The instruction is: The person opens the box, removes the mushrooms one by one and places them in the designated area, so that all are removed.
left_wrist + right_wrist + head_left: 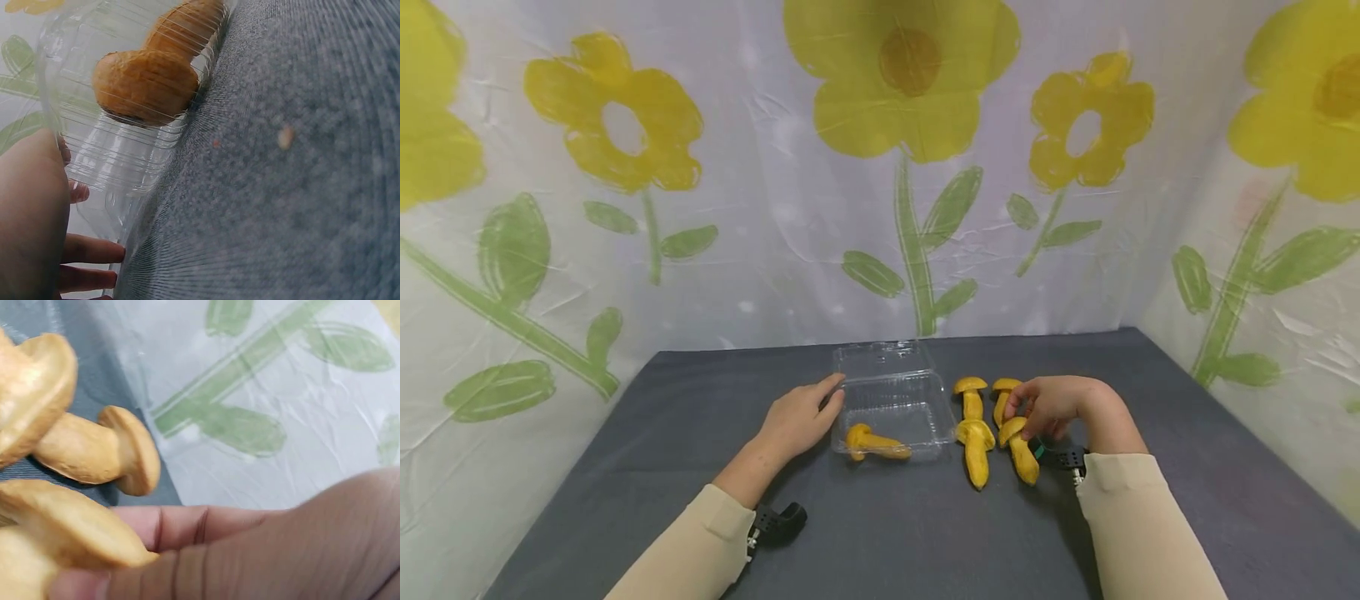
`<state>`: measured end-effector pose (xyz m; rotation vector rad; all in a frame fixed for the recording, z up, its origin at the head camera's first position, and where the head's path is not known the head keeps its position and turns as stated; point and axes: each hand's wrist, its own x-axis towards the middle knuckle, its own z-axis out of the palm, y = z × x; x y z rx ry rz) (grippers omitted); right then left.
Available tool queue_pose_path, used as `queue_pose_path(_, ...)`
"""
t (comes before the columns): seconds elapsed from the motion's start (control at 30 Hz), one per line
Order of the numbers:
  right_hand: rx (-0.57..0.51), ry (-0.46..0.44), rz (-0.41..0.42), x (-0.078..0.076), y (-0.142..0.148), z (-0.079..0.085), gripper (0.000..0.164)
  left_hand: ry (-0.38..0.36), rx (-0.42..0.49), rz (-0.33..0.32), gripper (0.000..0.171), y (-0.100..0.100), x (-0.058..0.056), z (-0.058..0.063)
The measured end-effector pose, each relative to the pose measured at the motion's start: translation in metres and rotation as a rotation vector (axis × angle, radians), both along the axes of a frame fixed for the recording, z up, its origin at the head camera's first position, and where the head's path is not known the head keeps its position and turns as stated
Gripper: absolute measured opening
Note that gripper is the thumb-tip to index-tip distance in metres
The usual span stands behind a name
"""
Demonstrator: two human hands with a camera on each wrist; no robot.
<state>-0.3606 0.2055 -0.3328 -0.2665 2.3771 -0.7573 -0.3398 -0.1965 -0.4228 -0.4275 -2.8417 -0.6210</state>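
Note:
A clear plastic clamshell box [938,400] lies with its lid raised at the back. One yellow mushroom [874,443] rests on its side in the box, near the front wall. My left hand [797,419] touches the box's left side with extended fingers. To the right of the box, my right hand [1063,404] pinches the cap of a yellow mushroom [1022,460] between thumb and fingers. The right wrist view shows the thumb against this mushroom [75,528]. Behind it lies another mushroom [1003,392], partly covered by the hand.
Two more yellow mushrooms, a far one [971,398] and a near one [976,454], lie in line between the box and my right hand. A dark grey cloth [880,533] covers the table. Flower-printed white sheets [760,208] enclose the back and sides.

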Motion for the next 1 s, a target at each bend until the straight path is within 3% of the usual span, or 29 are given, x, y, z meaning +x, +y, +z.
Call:
queue_pose_path(0.27,0.12,0.018,-0.04,0.006,-0.01,0.0,0.023,0.0,0.001,0.0,0.049,0.001,0.001,-0.002)
queue_pose_path(0.5,0.196,0.102,-0.047,0.013,-0.018,0.023,0.039,0.01,-0.005,-0.002,0.049,0.001,-0.001,0.0)
queue_pose_path(0.73,0.08,0.38,0.135,0.023,-0.058,0.037,0.029,0.025,-0.012,0.002,0.048,0.002,-0.001,0.001)
queue_pose_path(0.87,0.018,0.497,0.232,0.029,-0.09,0.03,0.021,0.024,-0.012,0.006,0.049,0.002,-0.002,0.0)
queue_pose_path(1.0,-0.049,0.581,0.303,0.035,-0.124,0.011,0.021,0.023,-0.01,0.006,0.049,0.002,-0.001,0.0)
